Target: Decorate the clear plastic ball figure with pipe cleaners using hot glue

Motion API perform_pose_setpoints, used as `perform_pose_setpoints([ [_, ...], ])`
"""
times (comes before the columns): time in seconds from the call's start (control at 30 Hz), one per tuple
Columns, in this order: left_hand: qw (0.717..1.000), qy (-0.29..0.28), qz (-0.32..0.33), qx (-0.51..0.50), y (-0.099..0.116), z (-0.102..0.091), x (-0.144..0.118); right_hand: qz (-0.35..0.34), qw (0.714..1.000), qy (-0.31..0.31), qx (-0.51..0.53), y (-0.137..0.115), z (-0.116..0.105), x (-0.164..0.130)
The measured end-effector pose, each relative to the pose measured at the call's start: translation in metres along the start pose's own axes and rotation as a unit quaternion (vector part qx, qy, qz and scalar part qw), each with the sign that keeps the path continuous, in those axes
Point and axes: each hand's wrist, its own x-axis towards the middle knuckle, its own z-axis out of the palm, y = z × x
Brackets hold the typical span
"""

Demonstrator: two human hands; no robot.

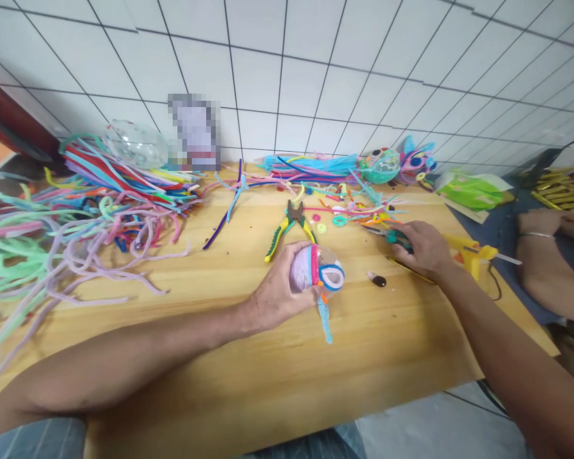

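Observation:
My left hand (284,280) is closed around a small craft figure (310,268), a rounded clear body wrapped in lilac, red and blue pipe cleaners. A blue-rimmed white loop faces right on it, and a light-blue strip (324,322) hangs below. Over at the right, my right hand (423,248) has its fingers on the teal handles of scissors (398,238), which lie low at the table and are partly covered. Pliers (294,220) with yellow-green handles rest spread just beyond the left hand. A small dark oval piece (377,279) lies between the hands.
Pipe cleaners are heaped at the left (124,178) and bundled along the wall (310,167). A clear ball (136,143) and finished craft figures (382,164) stand at the back. A yellow glue gun (473,255) lies right, near another person's arms (550,268).

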Motion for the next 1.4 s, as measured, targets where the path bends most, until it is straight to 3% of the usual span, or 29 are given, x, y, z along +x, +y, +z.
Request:
perform_pose_setpoints([
  [0.2,1.000,0.017,-0.001,-0.007,-0.002,0.001,0.003,0.078,0.977,0.085,0.178,-0.011,-0.038,0.008],
  [0.33,1.000,0.010,-0.008,-0.015,-0.006,0.002,0.001,0.089,0.947,0.063,0.301,-0.052,-0.049,0.003],
  [0.43,1.000,0.011,-0.008,-0.015,-0.008,0.002,0.000,0.111,0.885,-0.007,0.453,-0.083,-0.049,-0.005],
  [0.5,1.000,0.009,-0.008,-0.020,-0.008,0.002,0.001,0.135,0.887,-0.073,0.435,-0.093,-0.048,-0.008],
  [0.57,1.000,0.006,-0.006,-0.026,-0.006,0.002,0.001,0.172,0.919,-0.108,0.338,-0.092,-0.051,-0.008],
  [0.63,1.000,0.006,0.001,-0.024,-0.005,0.002,0.003,0.221,0.949,-0.107,0.195,-0.082,-0.060,-0.006],
  [0.73,1.000,0.009,0.012,-0.011,-0.006,0.003,0.004,0.289,0.950,-0.107,0.039,-0.061,-0.083,0.001],
  [0.8,1.000,0.011,0.016,-0.010,-0.008,0.003,0.005,0.314,0.934,-0.127,0.118,-0.051,-0.097,0.003],
  [0.87,1.000,0.016,0.019,-0.013,-0.010,0.004,0.004,0.321,0.894,-0.150,0.274,-0.051,-0.107,0.003],
  [0.93,0.999,0.022,0.020,-0.013,-0.011,0.003,0.004,0.327,0.860,-0.138,0.366,-0.061,-0.113,0.000],
  [0.97,0.999,0.025,0.020,-0.011,-0.012,0.003,0.004,0.326,0.857,-0.122,0.380,-0.070,-0.114,-0.003],
  [1.07,0.999,0.036,0.024,-0.010,-0.013,0.002,0.005,0.291,0.894,-0.063,0.335,-0.106,-0.109,-0.015],
  [1.2,0.998,0.058,0.038,-0.008,-0.013,0.003,0.007,0.180,0.981,-0.011,0.078,-0.152,-0.076,-0.042],
  [1.4,0.996,0.076,0.053,0.012,-0.014,0.004,0.006,0.025,0.997,0.064,-0.040,-0.185,-0.013,-0.080],
])
